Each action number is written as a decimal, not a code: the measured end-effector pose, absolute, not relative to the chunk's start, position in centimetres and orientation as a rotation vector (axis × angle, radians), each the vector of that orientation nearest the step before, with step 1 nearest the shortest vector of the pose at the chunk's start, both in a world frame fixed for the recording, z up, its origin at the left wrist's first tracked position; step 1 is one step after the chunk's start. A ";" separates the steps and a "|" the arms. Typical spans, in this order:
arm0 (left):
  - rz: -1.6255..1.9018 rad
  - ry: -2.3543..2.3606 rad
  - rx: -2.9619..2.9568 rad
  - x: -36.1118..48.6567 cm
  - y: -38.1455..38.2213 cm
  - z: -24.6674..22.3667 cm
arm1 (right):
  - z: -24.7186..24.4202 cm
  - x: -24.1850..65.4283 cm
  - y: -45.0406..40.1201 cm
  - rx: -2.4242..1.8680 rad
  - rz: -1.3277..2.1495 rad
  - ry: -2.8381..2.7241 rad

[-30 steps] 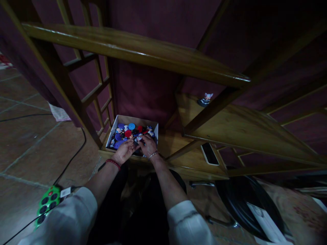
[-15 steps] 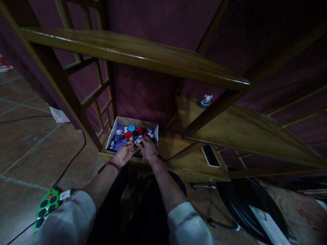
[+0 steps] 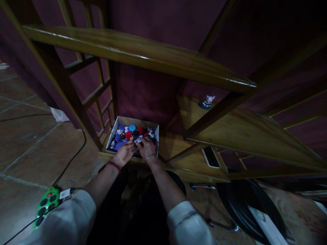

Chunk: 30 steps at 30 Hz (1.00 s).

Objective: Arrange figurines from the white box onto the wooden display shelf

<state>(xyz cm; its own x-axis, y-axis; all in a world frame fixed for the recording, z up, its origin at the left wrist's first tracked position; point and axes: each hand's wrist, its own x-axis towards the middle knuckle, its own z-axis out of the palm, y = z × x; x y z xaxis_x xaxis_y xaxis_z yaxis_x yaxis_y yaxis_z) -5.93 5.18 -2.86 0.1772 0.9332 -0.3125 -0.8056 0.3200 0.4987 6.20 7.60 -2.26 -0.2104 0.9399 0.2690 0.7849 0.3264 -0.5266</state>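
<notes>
Over the near side of a white cardboard box (image 3: pixel 136 120), both my hands meet around a small figurine (image 3: pixel 138 141) with a pale head and a dark base. My left hand (image 3: pixel 125 153), with a red beaded bracelet at the wrist, is closed at the fingertips on the figurine's dark base. From the other side my right hand (image 3: pixel 147 147), wearing a thin silver bangle, pinches the same figurine. Several small figurines and round blue, purple and red bases fill the box. Another figurine (image 3: pixel 207 101) stands upright on the raised shelf to the right.
The box sits on a low wooden shelf (image 3: pixel 176 146) under a thick wooden rail (image 3: pixel 143 54). A phone (image 3: pixel 211 157) lies on that shelf. A green power strip (image 3: pixel 46 206) with a cable rests on the tiled floor. At lower right stands a black round stool (image 3: pixel 245 200).
My hands stay together over the box, with barely any finger movement around the figurine. The view has shifted very slightly.
</notes>
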 end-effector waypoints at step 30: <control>1.279 0.746 0.176 -5.6 5.2 -3.0 | -2.3 7.0 7.8 -1.315 0.485 -2.077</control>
<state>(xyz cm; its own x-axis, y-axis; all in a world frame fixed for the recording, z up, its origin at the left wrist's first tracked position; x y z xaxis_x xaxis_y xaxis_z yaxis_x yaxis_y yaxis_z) -5.59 5.21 -3.02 0.0921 0.9095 -0.4053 -0.8006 0.3096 0.5130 6.95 7.79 -2.27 -0.3074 0.9000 0.3090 0.6699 0.4353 -0.6014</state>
